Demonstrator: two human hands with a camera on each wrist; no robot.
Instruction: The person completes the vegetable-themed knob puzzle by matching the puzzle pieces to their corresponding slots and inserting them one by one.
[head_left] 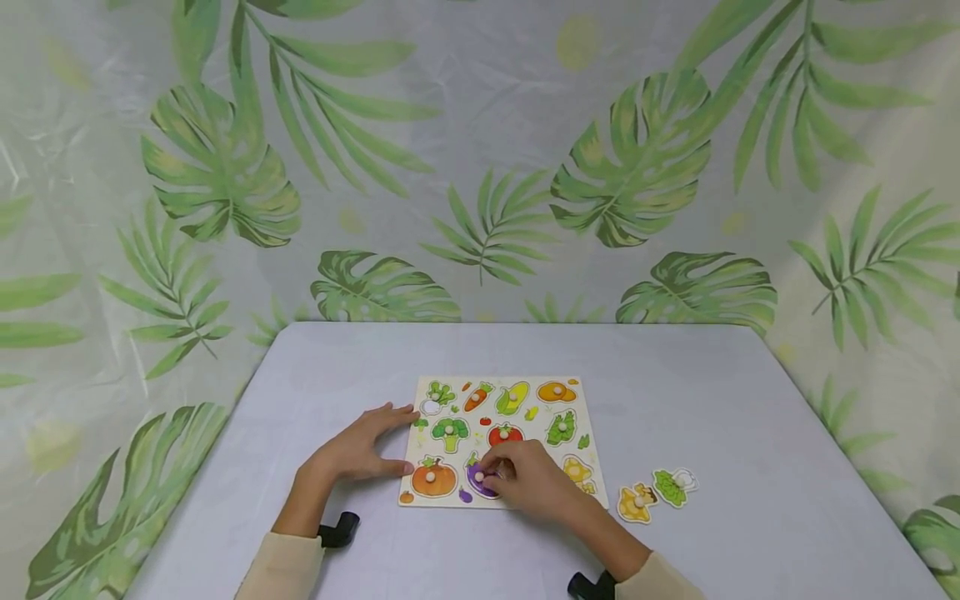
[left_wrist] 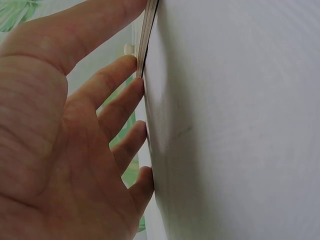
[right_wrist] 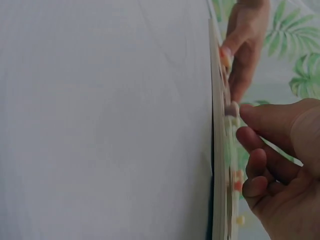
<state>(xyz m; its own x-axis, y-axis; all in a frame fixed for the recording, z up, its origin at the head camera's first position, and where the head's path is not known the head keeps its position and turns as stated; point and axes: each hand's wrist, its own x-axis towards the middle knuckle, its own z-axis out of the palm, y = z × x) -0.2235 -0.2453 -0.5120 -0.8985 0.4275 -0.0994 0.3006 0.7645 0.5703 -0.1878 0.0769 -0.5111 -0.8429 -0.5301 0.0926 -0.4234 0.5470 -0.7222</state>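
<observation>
A wooden vegetable knob puzzle board (head_left: 487, 500) lies flat on the table. My left hand (head_left: 360, 446) rests at its left edge, fingers and thumb spread along the side; in the left wrist view the fingertips (left_wrist: 131, 62) meet the board's edge. My right hand (head_left: 536, 479) is over the lower middle, thumb and forefinger beside the knob of the purple eggplant piece (head_left: 474, 468). In the right wrist view a small gap shows between the thumb and forefinger tips, close to the knob (right_wrist: 232, 109). The pumpkin piece (head_left: 442, 481) lies left of the eggplant.
Right of the board lie a yellow mushroom-like piece (head_left: 636, 503) and a green-and-white vegetable piece (head_left: 670, 488). Broccoli (head_left: 450, 432), tomato (head_left: 505, 433), carrot (head_left: 476, 398) and corn (head_left: 513, 398) show on the board. A leaf-patterned curtain (head_left: 495, 167) hangs behind the white table (head_left: 360, 358).
</observation>
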